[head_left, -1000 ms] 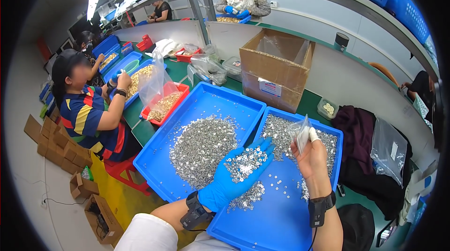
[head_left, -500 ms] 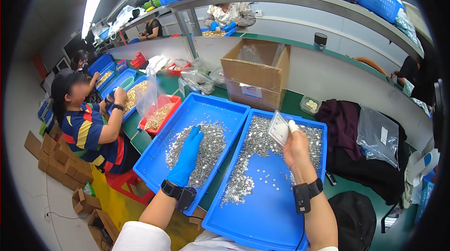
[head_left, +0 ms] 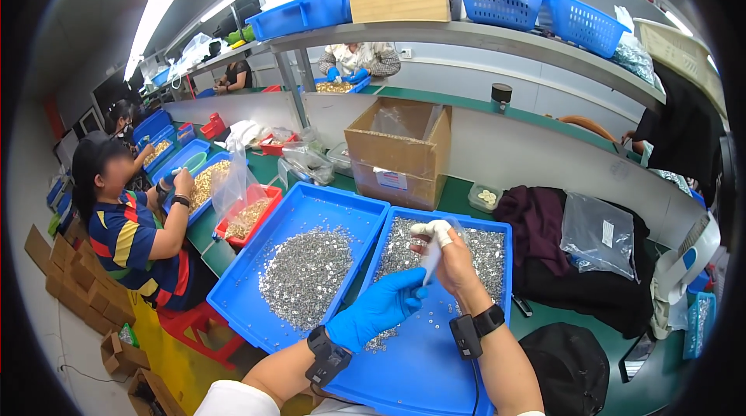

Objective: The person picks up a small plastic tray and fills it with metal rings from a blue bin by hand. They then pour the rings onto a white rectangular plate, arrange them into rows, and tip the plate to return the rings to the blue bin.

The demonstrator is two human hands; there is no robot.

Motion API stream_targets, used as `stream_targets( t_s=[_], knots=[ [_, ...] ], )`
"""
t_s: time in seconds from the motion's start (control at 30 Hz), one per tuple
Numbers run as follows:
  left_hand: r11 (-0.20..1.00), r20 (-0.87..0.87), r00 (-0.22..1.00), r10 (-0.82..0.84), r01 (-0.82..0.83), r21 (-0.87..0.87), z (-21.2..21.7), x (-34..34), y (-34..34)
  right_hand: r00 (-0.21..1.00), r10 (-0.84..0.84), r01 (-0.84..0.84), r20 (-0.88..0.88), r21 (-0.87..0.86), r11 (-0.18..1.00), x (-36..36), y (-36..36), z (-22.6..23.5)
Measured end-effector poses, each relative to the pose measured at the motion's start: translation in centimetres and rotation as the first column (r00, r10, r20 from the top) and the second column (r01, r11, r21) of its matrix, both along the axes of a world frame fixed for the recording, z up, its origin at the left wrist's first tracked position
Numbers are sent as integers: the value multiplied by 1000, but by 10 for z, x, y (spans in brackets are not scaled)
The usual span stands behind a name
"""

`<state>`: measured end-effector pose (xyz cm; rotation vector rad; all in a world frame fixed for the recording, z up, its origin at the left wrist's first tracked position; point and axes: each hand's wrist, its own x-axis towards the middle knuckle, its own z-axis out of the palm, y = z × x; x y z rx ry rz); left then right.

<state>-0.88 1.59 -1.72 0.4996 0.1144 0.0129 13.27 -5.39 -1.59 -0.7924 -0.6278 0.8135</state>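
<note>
My right hand [head_left: 457,264], bare with white covers on some fingertips, grips a thin whitish flat plate [head_left: 430,260], turned nearly edge-on above the right blue tray [head_left: 420,377]. My left hand [head_left: 381,309], in a blue glove, has come to the plate's lower end, its thumb and fingertips closed at that edge. Many small silver washers [head_left: 486,249] spread over the far part of the right tray; my hands hide some of them. In the left blue tray [head_left: 260,253] lies a broad heap of similar silver washers [head_left: 305,276].
A cardboard box [head_left: 400,155] stands behind the trays. Right of them are dark clothing [head_left: 536,221], a clear plastic bag [head_left: 598,233] and a black cap [head_left: 567,365]. At the left, a co-worker [head_left: 136,229] sits near a red tray [head_left: 270,202] of gold-coloured pieces. A shelf [head_left: 474,35] crosses overhead.
My left hand has left the heap in the left tray and moved right to the plate. My right hand has moved left and turned the plate edge-on. The view has shifted.
</note>
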Motion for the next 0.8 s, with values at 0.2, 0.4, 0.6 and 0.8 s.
stream_targets(
  t_s=[0.2, 0.4, 0.6, 0.8],
  knots=[
    [764, -104, 892, 439, -309, 567, 4, 5, 14, 999, -33, 31, -8, -225, 974, 9, 1, 3],
    [668, -91, 892, 443, -260, 697, -5, 8, 25, 939, 107, 66, 326, -476, 877, 18, -3, -3],
    [-188, 225, 857, 464, -154, 970, -45, 18, 45, 874, 95, 223, 476, -568, 792, 29, -11, -6],
    [-648, 79, 974, 213, 81, 757, -60, 33, 39, 514, 496, 498, 700, -714, 492, 32, -56, 17]
  ],
)
